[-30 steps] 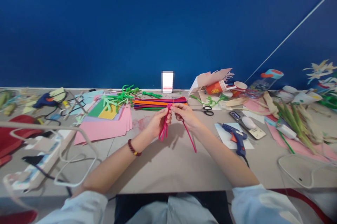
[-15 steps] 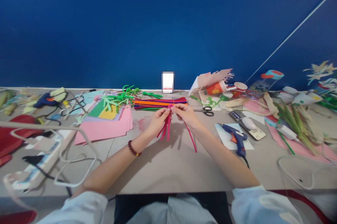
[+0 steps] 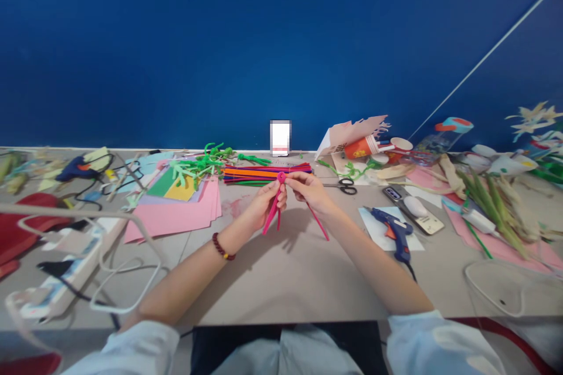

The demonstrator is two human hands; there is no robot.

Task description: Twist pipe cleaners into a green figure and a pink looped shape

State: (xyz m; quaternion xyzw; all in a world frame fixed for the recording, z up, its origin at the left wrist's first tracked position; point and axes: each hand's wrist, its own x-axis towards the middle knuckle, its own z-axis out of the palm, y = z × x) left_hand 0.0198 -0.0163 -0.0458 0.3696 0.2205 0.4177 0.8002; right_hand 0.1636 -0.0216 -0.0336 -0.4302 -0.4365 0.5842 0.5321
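Observation:
My left hand (image 3: 265, 203) is closed round several bright pink pipe cleaners (image 3: 271, 220), whose loose ends hang below the fingers. At their top sits a small curled pink loop (image 3: 281, 176), between the fingertips of both hands. My right hand (image 3: 310, 192) pinches pink pipe cleaner beside that loop, and one long strand (image 3: 318, 223) slants down beneath this hand. Just behind lies a bundle of pipe cleaners (image 3: 250, 173) in orange, purple, red and green. Black-handled scissors (image 3: 347, 186) rest to the right of the bundle.
Coloured paper sheets (image 3: 176, 216) and green pipe-cleaner pieces (image 3: 197, 165) lie at the left, near a white power strip (image 3: 70, 275) with cables. At the right are a blue glue gun (image 3: 396, 231), a phone (image 3: 428, 222), paper cups (image 3: 363, 146) and artificial leaves (image 3: 497, 205).
The pink loop now shows above the fingertips. My left fingers have closed further round the hanging strands, which sit closer together. The strand under my right hand has risen slightly.

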